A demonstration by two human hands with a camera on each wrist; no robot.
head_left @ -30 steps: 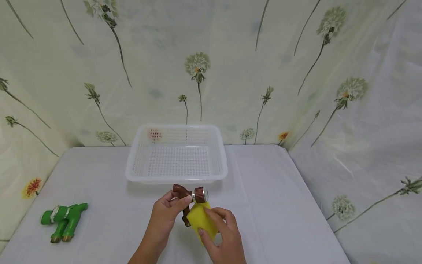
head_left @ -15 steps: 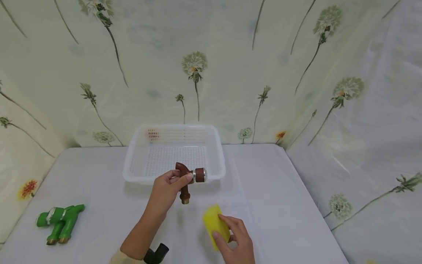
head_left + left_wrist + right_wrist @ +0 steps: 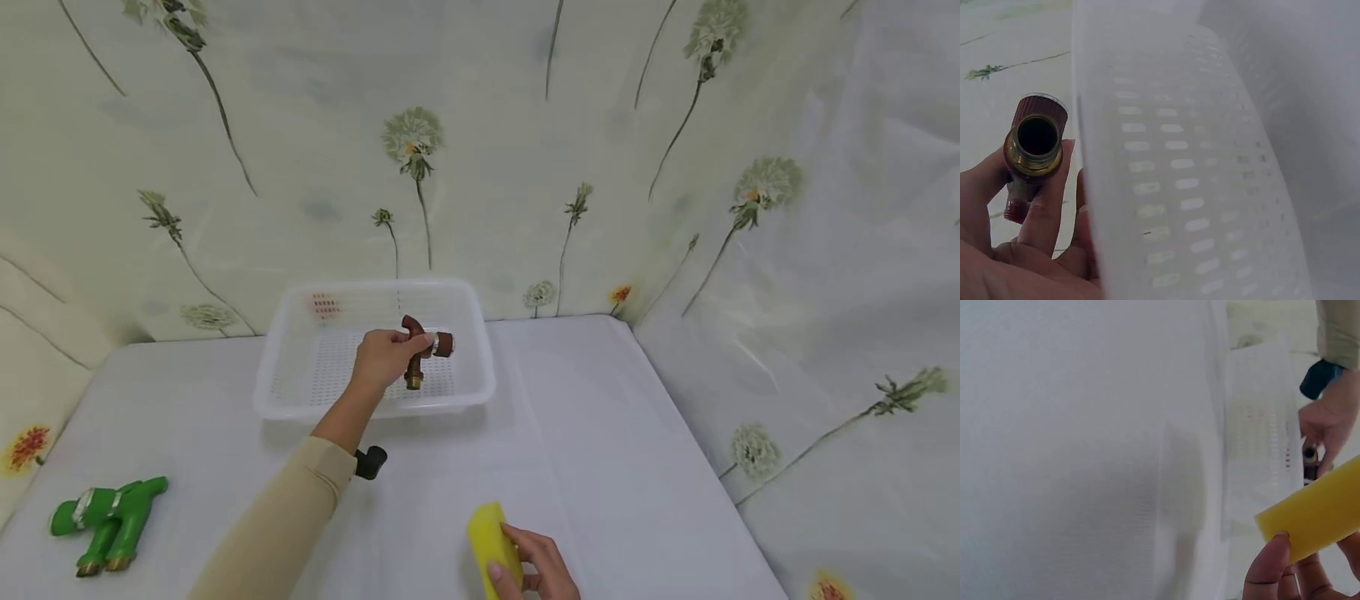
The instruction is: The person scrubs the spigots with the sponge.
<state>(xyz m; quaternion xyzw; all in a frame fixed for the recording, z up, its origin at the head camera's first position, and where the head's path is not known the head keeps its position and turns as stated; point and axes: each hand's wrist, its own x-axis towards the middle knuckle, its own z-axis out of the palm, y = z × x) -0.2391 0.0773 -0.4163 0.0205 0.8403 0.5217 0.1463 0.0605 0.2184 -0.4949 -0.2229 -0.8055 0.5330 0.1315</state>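
Observation:
A brown faucet [image 3: 415, 358] with a silver band and a brass threaded end is pinched in my left hand [image 3: 381, 358], over the white perforated basket [image 3: 300, 410]. In the left wrist view the faucet's [image 3: 1025, 164] open brass end faces the camera, beside the basket's wall [image 3: 1166, 162]. Near the front of the table my right hand [image 3: 542, 567] holds a yellow sponge [image 3: 495, 546] between thumb and fingers. The right wrist view shows the thumb pressed to the sponge's [image 3: 1316, 509] near face.
Two joined green faucet-like pieces [image 3: 108, 521] with brass ends lie at the left of the white-covered table [image 3: 570, 433]. A dandelion-print cloth [image 3: 480, 167] hangs behind the table and along its sides. A black wrist device [image 3: 371, 462] sits below my left sleeve.
My left hand has carried the brown faucet away from the sponge, forward and up over the basket. My right hand has drawn back toward the near edge with the sponge.

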